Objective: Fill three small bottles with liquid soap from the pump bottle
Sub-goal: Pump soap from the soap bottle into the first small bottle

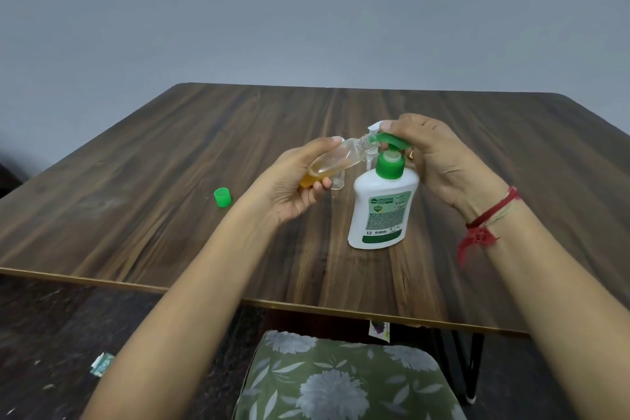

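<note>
The left hand [300,187] is gripping a small clear bottle [341,157], fingers and thumb curling round its lower half, and it is holding that bottle tilted in the air above the table [170,164], base down toward the palm, open neck pointing up and to the right. Amber liquid is pooling at the low end, filling roughly the bottom third, and the rest of the plastic is showing clear. The neck is sitting right at the spout of the green pump head [392,140], touching it or very nearly; I cannot tell which. The right hand [439,153] is curling over that pump head from the right, one fingertip lying on top of it and the other fingers bending down behind it. The pump bottle [381,211] is standing upright on the wooden table, just to the right of the left hand: white body, broad green collar, green and white label on the front. So the two hands are working close together, each clamped on its own item. A loose green cap [222,197] is lying on the table well to the left. Another clear small bottle [338,182] is peeking out behind the left fingers, mostly hidden. A red thread [491,215] is wrapping the right wrist, and a green floral cushion [341,382] is showing under the near table edge.
</note>
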Action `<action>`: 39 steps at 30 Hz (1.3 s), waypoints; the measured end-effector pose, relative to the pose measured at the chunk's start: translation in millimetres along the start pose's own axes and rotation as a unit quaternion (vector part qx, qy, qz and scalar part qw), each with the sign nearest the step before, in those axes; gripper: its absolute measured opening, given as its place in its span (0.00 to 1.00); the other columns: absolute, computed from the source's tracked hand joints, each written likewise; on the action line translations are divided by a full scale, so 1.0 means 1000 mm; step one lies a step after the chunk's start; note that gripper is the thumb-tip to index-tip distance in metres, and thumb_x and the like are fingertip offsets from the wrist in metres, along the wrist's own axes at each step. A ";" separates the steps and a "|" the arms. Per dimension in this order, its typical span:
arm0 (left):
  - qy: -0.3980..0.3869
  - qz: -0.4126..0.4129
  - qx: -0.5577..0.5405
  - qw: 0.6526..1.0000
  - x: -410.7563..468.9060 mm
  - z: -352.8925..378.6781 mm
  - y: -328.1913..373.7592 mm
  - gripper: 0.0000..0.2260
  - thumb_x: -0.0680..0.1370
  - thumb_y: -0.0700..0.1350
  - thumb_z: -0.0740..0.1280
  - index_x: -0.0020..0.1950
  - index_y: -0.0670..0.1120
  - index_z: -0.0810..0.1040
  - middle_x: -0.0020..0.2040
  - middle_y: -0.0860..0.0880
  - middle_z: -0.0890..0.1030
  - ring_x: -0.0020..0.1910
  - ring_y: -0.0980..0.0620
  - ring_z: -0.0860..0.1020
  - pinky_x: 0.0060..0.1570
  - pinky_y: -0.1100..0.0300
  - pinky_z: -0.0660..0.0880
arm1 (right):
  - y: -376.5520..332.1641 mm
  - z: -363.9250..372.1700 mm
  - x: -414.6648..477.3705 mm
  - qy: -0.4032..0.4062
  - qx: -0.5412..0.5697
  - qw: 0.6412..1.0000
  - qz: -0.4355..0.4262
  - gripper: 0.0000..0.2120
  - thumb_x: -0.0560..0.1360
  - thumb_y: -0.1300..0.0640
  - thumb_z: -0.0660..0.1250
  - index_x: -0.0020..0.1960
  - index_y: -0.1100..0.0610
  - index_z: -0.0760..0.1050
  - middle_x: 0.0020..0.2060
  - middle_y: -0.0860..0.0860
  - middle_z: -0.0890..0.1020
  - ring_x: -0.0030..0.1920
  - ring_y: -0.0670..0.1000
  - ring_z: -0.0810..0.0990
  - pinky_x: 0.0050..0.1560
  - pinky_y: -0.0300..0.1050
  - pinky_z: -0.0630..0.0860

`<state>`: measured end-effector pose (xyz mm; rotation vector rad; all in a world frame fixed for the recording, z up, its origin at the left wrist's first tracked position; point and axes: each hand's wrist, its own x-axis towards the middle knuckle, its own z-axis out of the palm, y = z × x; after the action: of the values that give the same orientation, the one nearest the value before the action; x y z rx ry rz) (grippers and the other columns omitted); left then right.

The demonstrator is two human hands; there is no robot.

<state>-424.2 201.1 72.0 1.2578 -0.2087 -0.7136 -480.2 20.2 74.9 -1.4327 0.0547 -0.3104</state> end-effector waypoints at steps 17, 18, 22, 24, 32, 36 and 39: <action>0.000 -0.004 -0.007 1.000 -0.002 0.000 -0.004 0.07 0.76 0.47 0.68 0.42 0.44 0.80 0.35 0.47 0.80 0.18 0.58 0.72 0.16 0.71 0.68 | 0.000 -0.001 0.002 -0.009 -0.025 0.999 0.019 0.12 0.64 0.54 0.73 0.35 0.57 0.70 0.36 0.54 0.73 0.32 0.47 0.74 0.35 0.36 0.73; -0.001 -0.001 -0.008 1.000 -0.002 0.000 -0.004 0.07 0.76 0.47 0.68 0.42 0.44 0.80 0.35 0.47 0.81 0.18 0.58 0.72 0.16 0.71 0.68 | -0.002 -0.001 0.002 -0.009 -0.032 0.999 0.022 0.13 0.64 0.53 0.73 0.37 0.58 0.70 0.36 0.54 0.73 0.32 0.46 0.74 0.34 0.36 0.73; 0.009 0.004 0.009 1.000 -0.001 0.000 -0.005 0.07 0.76 0.47 0.69 0.41 0.45 0.80 0.35 0.48 0.80 0.19 0.58 0.71 0.16 0.71 0.68 | 0.005 -0.001 -0.003 -0.009 -0.019 0.999 0.040 0.18 0.60 0.49 0.74 0.42 0.60 0.75 0.43 0.58 0.74 0.41 0.53 0.72 0.47 0.46 0.69; 0.009 -0.002 0.007 1.000 0.000 -0.001 -0.006 0.09 0.76 0.47 0.69 0.37 0.45 0.82 0.37 0.46 0.80 0.19 0.58 0.71 0.16 0.71 0.68 | 0.006 0.002 -0.004 -0.006 -0.016 0.999 0.045 0.14 0.59 0.49 0.74 0.37 0.56 0.75 0.43 0.58 0.74 0.41 0.53 0.72 0.47 0.47 0.68; 0.005 -0.001 0.003 1.000 0.000 0.000 -0.005 0.07 0.76 0.47 0.69 0.42 0.45 0.81 0.36 0.47 0.80 0.19 0.58 0.71 0.16 0.71 0.68 | 0.004 -0.001 -0.002 -0.009 -0.020 0.999 0.039 0.14 0.59 0.50 0.74 0.37 0.56 0.74 0.43 0.58 0.75 0.39 0.51 0.74 0.45 0.45 0.70; 0.007 -0.008 -0.011 1.000 0.000 -0.001 -0.008 0.07 0.75 0.47 0.69 0.41 0.45 0.81 0.39 0.46 0.79 0.19 0.58 0.71 0.16 0.71 0.68 | 0.001 -0.001 0.000 -0.009 -0.032 0.999 0.043 0.15 0.61 0.52 0.75 0.40 0.58 0.73 0.41 0.57 0.74 0.37 0.50 0.73 0.43 0.42 0.71; 0.006 0.001 -0.016 1.000 -0.001 -0.001 -0.006 0.07 0.76 0.47 0.69 0.42 0.45 0.81 0.39 0.46 0.80 0.19 0.58 0.71 0.16 0.71 0.68 | -0.001 -0.002 0.001 -0.004 -0.039 0.999 0.038 0.11 0.65 0.54 0.72 0.38 0.57 0.72 0.38 0.54 0.76 0.35 0.48 0.75 0.37 0.37 0.73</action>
<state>-426.4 201.6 65.9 1.2314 -0.1885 -0.7057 -480.3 17.9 76.0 -1.5050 0.1161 -0.2419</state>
